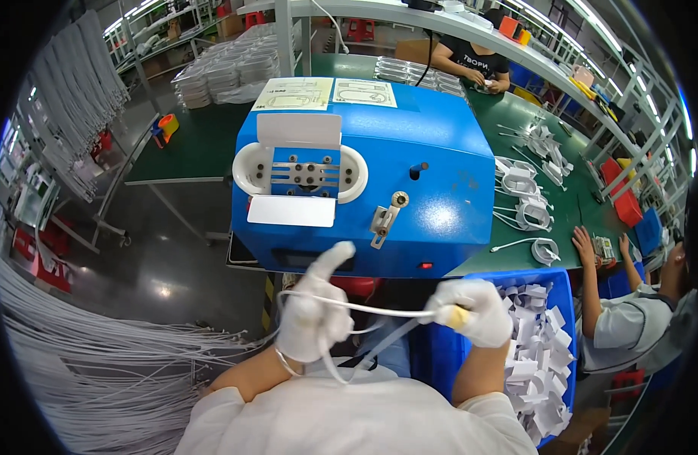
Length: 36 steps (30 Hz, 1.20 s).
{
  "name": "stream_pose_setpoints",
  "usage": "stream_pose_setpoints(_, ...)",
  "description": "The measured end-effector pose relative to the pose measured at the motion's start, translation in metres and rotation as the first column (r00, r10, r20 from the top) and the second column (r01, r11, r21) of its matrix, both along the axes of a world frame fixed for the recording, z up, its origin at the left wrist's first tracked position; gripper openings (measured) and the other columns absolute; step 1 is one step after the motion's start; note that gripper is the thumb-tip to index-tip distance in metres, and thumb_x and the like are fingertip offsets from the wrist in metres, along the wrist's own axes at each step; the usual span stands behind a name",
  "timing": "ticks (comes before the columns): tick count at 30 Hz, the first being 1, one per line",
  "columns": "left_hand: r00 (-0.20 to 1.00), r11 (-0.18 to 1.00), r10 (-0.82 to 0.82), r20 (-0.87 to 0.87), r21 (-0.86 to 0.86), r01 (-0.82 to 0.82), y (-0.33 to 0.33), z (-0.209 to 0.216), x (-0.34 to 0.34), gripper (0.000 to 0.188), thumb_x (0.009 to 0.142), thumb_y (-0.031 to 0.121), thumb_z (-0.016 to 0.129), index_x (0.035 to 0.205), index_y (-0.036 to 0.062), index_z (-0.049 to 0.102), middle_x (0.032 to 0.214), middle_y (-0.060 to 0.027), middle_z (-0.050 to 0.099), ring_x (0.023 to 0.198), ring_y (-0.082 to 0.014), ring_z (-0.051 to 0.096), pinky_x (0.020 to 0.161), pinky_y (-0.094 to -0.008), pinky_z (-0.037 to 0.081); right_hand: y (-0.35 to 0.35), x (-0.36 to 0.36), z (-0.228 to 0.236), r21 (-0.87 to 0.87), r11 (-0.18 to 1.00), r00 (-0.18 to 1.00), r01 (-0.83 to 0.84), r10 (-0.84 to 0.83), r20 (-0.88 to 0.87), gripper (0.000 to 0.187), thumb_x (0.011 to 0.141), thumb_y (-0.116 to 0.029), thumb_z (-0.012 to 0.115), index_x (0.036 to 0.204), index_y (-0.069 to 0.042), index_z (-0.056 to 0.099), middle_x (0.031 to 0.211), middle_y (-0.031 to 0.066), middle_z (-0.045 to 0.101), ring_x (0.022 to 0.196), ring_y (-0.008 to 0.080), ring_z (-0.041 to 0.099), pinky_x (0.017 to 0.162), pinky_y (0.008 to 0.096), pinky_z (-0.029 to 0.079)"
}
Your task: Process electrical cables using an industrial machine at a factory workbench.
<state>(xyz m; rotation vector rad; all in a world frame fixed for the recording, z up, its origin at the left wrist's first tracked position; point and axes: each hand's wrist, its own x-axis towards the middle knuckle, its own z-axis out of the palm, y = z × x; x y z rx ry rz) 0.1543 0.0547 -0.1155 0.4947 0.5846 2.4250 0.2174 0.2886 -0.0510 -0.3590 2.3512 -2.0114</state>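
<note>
A white cable (387, 310) is stretched between my two white-gloved hands, in front of the blue machine (455, 171). My left hand (315, 315) is closed around part of it, with one finger pointing up toward the machine; this hand is slightly blurred. Loops of the cable hang below that palm and near the wrist. My right hand (478, 311) pinches the other end of the stretch, and a yellowish patch shows at its fingertips. On the machine's top, a winding fixture (307, 174) has rounded white ends and two white flaps, with a small metal clamp (383, 224) to its right.
A blue bin (565, 284) of white paper pieces (527, 364) stands at my right. Many long white cables (122, 341) lie at my left. Coiled cables (527, 208) rest on the green table (569, 205). Two people work at the right and far side.
</note>
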Motion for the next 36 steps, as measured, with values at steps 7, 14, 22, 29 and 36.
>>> stream_pose_setpoints(7,0.732,0.732,0.603,0.318,0.145,-0.666,-0.137,-0.036,-0.012,0.034,0.097,0.036,0.037,0.079,0.0104,0.052,0.045,-0.0001,0.04,0.034,-0.0063,0.033,0.035,-0.0233,0.034,0.115,0.046,-0.06,-0.189,0.702,0.723,0.687,-0.687,0.077,0.023,0.086,-0.023,0.057,0.071,-0.006,0.057,0.055,-0.0015,0.05,0.041,0.0027,0.04,0.038,0.0186,0.028)
stream_pose_setpoints(14,0.79,0.797,0.582,-0.191,-0.055,-0.601,-0.174,0.009,0.01,0.04,0.098,0.035,0.034,0.068,0.01,0.042,0.044,-0.0019,0.04,0.031,-0.0093,0.032,0.03,-0.0242,0.027,0.089,0.03,-0.037,0.689,0.38,0.784,0.617,-0.376,-0.494,0.03,0.079,-0.01,0.062,0.107,-0.002,0.061,0.11,0.0151,0.059,0.1,0.0268,0.057,0.088,0.0325,0.043)
stream_pose_setpoints(22,0.917,0.918,0.147,-0.37,-0.294,-0.265,-0.075,0.056,-0.02,0.039,0.091,0.038,0.052,0.082,0.0003,0.056,0.065,-0.0094,0.059,0.047,-0.0146,0.056,0.042,-0.0224,0.045,-0.086,-0.027,0.009,0.113,0.961,0.966,-0.251,0.255,-0.028,0.036,0.087,-0.029,0.06,0.105,0.002,0.061,0.088,0.0122,0.063,0.073,0.0189,0.058,0.067,0.0281,0.045)
stream_pose_setpoints(29,0.866,0.87,0.389,-0.314,-0.185,-0.458,-0.066,0.033,-0.055,0.039,0.082,0.038,0.064,0.093,0.0013,0.056,0.082,-0.01,0.062,0.05,-0.0072,0.053,0.041,-0.0158,0.039,-0.056,-0.011,-0.011,0.209,0.936,0.955,0.283,-0.296,0.034,0.021,0.086,-0.019,0.062,0.078,0.001,0.063,0.066,0.0008,0.056,0.053,0.0047,0.045,0.047,0.0185,0.033)
stream_pose_setpoints(36,0.893,0.849,0.426,-0.143,-0.278,-0.449,-0.11,0.031,-0.089,0.013,0.093,0.018,0.05,0.09,0.0058,0.053,0.069,0.001,0.047,0.042,-0.0004,0.038,0.034,-0.0133,0.027,0.002,0.022,-0.014,0.304,0.79,0.84,0.532,-0.538,-0.071,0.02,0.078,-0.017,0.068,0.07,-0.001,0.059,0.059,0.0004,0.049,0.05,0.0064,0.043,0.047,0.0194,0.031)
